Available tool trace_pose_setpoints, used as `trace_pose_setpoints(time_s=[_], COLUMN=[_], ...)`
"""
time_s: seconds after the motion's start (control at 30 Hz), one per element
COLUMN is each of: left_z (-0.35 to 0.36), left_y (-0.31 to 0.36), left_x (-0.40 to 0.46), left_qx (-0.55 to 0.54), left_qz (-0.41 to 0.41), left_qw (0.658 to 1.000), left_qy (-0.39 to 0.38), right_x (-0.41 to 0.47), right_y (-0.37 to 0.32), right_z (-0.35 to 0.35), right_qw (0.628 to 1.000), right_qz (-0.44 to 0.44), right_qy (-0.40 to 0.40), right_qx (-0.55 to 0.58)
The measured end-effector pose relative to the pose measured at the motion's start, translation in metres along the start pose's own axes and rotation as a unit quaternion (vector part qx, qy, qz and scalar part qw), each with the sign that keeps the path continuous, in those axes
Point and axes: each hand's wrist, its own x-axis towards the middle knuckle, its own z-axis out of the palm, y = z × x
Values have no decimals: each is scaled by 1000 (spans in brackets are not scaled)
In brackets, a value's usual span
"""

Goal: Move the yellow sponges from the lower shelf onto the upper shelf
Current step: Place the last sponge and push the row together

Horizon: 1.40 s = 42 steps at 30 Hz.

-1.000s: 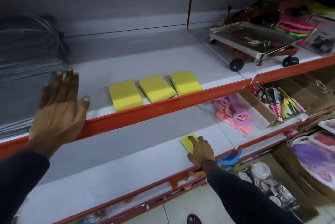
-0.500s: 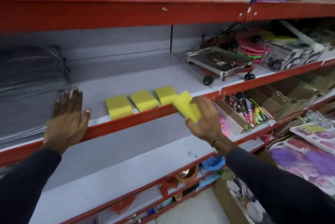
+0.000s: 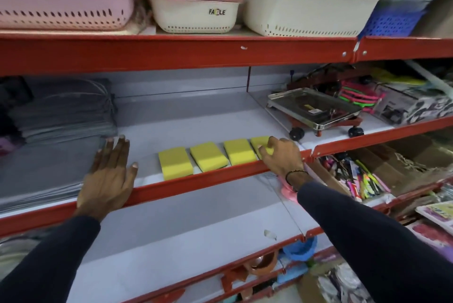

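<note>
Three yellow sponges lie in a row on the upper shelf (image 3: 152, 123): one at the left (image 3: 175, 163), one in the middle (image 3: 208, 156), one on the right (image 3: 239, 152). A fourth yellow sponge (image 3: 260, 143) rests at the right end of the row. My right hand (image 3: 282, 155) covers most of it, fingers curled on its top. My left hand (image 3: 110, 172) lies flat and open on the shelf's red front edge, left of the sponges. The lower shelf (image 3: 171, 236) shows no sponge.
A grey cloth stack (image 3: 61, 111) fills the upper shelf's left side. A steel wheeled tray (image 3: 313, 111) stands to the right past a divider. Plastic baskets (image 3: 193, 13) sit on the shelf above. Pens (image 3: 362, 180) and a pink item (image 3: 288, 190) lie at the lower right.
My right hand took the sponge off the lower shelf, lifted it and set it down at the right end of the row. The camera tilted up. My left hand stayed on the shelf edge.
</note>
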Motion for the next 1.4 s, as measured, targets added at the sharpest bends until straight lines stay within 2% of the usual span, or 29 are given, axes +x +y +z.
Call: trace_pose_setpoints(time_s=[0.13,0.23,0.33,0.43,0.53,0.63,0.87,1.17,1.27,1.4], left_z=[-7,-15,-30,-41,-50,-57,-69,-68,-69,-68], left_y=[2,8,30,69,96,104,109,121,121,121], left_x=[-4,-4,-1,7,11,2,-18,-22,-22,-23], left_qx=[15,10,-60,-118,-83,-50,-61,-44,-39,-41], left_qz=[1,25,23,45,67,63,44,14,19,15], left_qw=[1000,998,994,985,973,963,963,968,969,970], left_qy=[-24,-54,-92,-120,-203,-256,-260,-247,-241,-240], right_x=[-2,-4,-10,-12,-14,-21,-36,-50,-43,-28], right_y=[-9,-36,-78,-109,-120,-119,-120,-144,-131,-97], right_z=[-5,-6,-11,-8,2,8,12,12,-4,-24], right_qw=[995,983,961,947,938,939,954,954,959,978], right_qz=[-64,-167,-263,-305,-311,-310,-263,-261,-248,-193], right_qy=[66,58,-2,-95,-150,-141,-141,-137,-113,-80], right_qx=[-35,42,91,44,-32,-48,23,51,79,24])
